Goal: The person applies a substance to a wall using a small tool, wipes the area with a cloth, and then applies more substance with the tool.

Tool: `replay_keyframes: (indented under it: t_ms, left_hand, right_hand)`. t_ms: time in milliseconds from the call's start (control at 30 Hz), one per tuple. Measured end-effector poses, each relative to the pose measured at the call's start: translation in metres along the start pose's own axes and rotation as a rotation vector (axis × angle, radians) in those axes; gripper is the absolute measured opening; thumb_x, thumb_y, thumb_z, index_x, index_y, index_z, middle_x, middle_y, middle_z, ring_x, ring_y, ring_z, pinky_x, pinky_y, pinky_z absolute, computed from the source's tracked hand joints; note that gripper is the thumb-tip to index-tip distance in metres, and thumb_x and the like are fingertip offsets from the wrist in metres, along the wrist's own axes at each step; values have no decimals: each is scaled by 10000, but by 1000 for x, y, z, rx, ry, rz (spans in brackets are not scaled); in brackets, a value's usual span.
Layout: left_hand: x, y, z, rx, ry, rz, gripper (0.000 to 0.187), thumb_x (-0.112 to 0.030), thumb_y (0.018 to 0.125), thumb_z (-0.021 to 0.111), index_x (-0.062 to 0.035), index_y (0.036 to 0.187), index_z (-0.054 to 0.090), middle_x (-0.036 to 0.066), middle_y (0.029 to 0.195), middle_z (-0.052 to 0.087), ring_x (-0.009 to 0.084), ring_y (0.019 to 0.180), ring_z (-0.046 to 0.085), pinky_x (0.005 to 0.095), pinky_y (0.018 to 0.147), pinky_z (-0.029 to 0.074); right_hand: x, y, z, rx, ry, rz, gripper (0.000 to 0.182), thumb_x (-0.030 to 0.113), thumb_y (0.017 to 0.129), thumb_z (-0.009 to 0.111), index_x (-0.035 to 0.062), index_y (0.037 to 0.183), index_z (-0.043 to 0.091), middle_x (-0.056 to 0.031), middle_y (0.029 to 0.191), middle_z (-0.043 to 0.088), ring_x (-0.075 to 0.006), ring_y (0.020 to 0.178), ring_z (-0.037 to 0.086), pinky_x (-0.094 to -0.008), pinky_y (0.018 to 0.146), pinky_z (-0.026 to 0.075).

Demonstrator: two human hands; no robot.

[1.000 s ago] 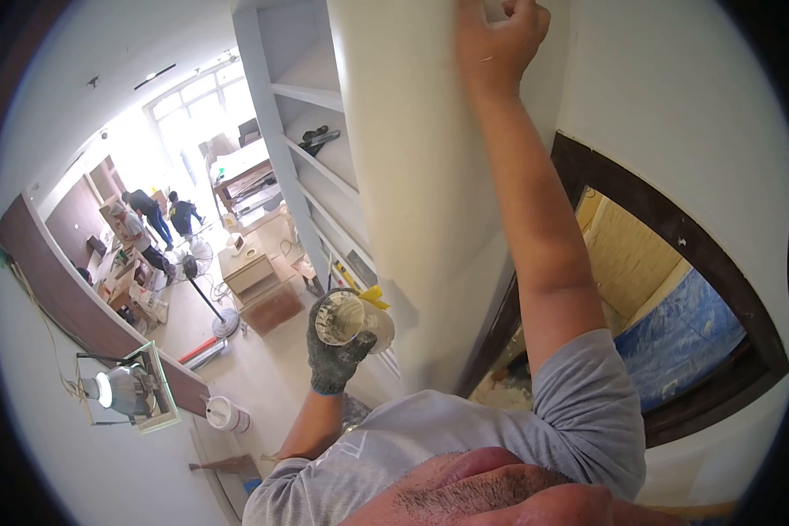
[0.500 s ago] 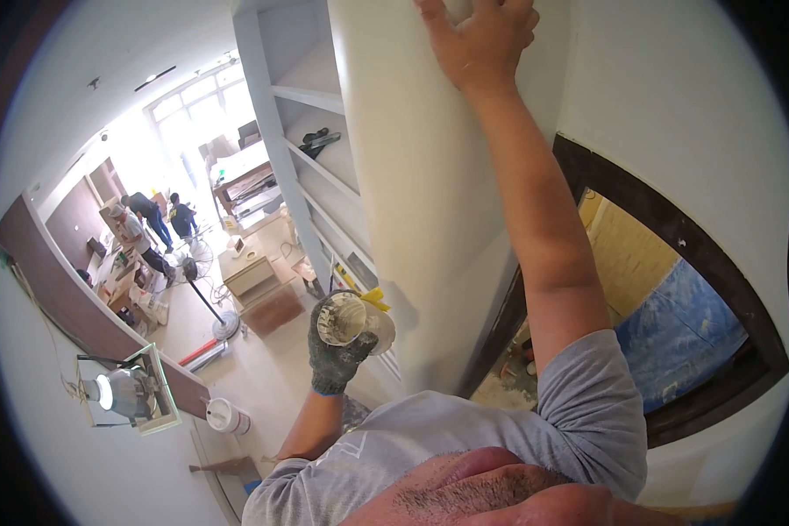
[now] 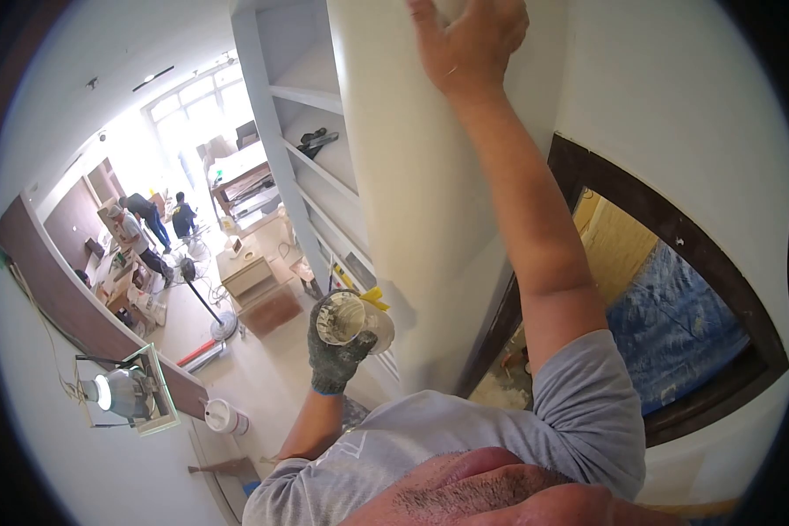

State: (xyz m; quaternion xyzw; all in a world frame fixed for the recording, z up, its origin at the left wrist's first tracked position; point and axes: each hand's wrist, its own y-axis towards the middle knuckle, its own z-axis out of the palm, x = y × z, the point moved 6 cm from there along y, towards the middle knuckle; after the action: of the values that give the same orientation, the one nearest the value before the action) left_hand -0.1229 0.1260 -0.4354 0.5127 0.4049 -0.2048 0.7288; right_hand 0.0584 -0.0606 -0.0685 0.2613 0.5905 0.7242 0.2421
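Note:
My left hand (image 3: 335, 359), in a dark grey work glove, is wrapped round a whitish plastic tub (image 3: 342, 319) whose inside is smeared with pale paste. A yellow strip-like piece (image 3: 373, 298) shows at the tub's far rim. High up, my bare right hand (image 3: 472, 53) is at the cream wall panel (image 3: 430, 175), thumb spread away from the fingers. The frame's top edge cuts off its fingertips. To the left of the panel stands a white shelf unit (image 3: 285, 131), with a dark tool (image 3: 316, 142) on one shelf.
A dark-framed opening (image 3: 570, 162) with blue sheeting (image 3: 675, 324) lies to my right. On the left are a lit lamp (image 3: 118, 391) and a white bucket (image 3: 226, 416). Further back, several people (image 3: 136, 230) are among wooden furniture (image 3: 247, 280) and a pedestal stand (image 3: 223, 326).
My right hand has shifted slightly left along the panel, its forearm moving with it. My left hand and the tub have stayed put.

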Motion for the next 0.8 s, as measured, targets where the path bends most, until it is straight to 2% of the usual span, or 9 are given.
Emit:
replay_keyframes:
  t_ms: [33, 133, 233, 333, 533, 633, 733, 800]
  left_hand:
    - [-1, 0, 0, 0, -4, 7, 784, -203, 703, 926, 0, 1328, 498, 123, 1261, 623, 228, 1150, 610, 404, 1026, 494]
    - [1, -1, -3, -3, 16, 5, 782, -206, 707, 923, -3, 1330, 497, 125, 1267, 620, 232, 1153, 608, 408, 1028, 493]
    - [0, -2, -3, -22, -15, -4, 777, -198, 709, 920, -5, 1331, 497, 128, 1276, 615, 236, 1161, 604, 412, 1030, 492]
    - [-1, -3, -4, -21, -5, 8, 770, -188, 710, 917, -5, 1329, 498, 129, 1282, 611, 239, 1167, 601, 415, 1030, 492]
    - [1, -2, -6, -9, -6, -3, 765, -182, 706, 918, -11, 1327, 504, 125, 1280, 613, 236, 1164, 604, 411, 1029, 495]
    - [4, -2, -8, -9, 9, -16, 766, -185, 704, 920, -13, 1327, 508, 121, 1272, 617, 231, 1159, 607, 405, 1025, 497]
    - [5, -2, -7, -9, -3, -14, 773, -184, 701, 924, -12, 1329, 508, 118, 1266, 620, 227, 1156, 609, 401, 1023, 499]
    - [6, -2, -7, -10, -12, -15, 777, -182, 698, 926, -12, 1331, 508, 117, 1265, 620, 226, 1156, 608, 400, 1023, 499]
  right_hand:
    - [-11, -1, 4, 30, 24, 149, 1083, 706, 926, 530, -114, 1548, 191, -346, 1482, 283, -461, 1407, 258, -612, 1157, 185]
    - [-28, 5, 11, 135, 86, 373, 1059, 708, 940, 494, -112, 1545, 204, -356, 1557, 195, -493, 1481, 146, -630, 1193, 143]
    - [-22, 7, 5, 222, 20, 370, 1055, 724, 939, 471, -100, 1547, 218, -343, 1577, 174, -489, 1500, 108, -647, 1194, 130]
    - [-20, 7, 2, 221, -4, 350, 1037, 730, 938, 466, -77, 1550, 242, -335, 1574, 184, -487, 1494, 121, -656, 1186, 136]
    - [-11, 9, -4, 211, -2, 301, 978, 688, 928, 539, -41, 1539, 312, -328, 1560, 205, -481, 1482, 144, -653, 1182, 147]
    - [-5, 8, -5, 174, -56, 158, 961, 672, 919, 572, -43, 1521, 345, -325, 1552, 212, -479, 1477, 152, -649, 1183, 151]
    - [-3, 1, -8, 65, 46, -69, 982, 676, 914, 576, -48, 1526, 318, -334, 1562, 217, -495, 1477, 162, -665, 1177, 145]
    - [-11, 3, -8, 8, 188, 63, 1021, 680, 910, 575, -49, 1549, 251, -340, 1574, 214, -510, 1484, 152, -684, 1175, 125]
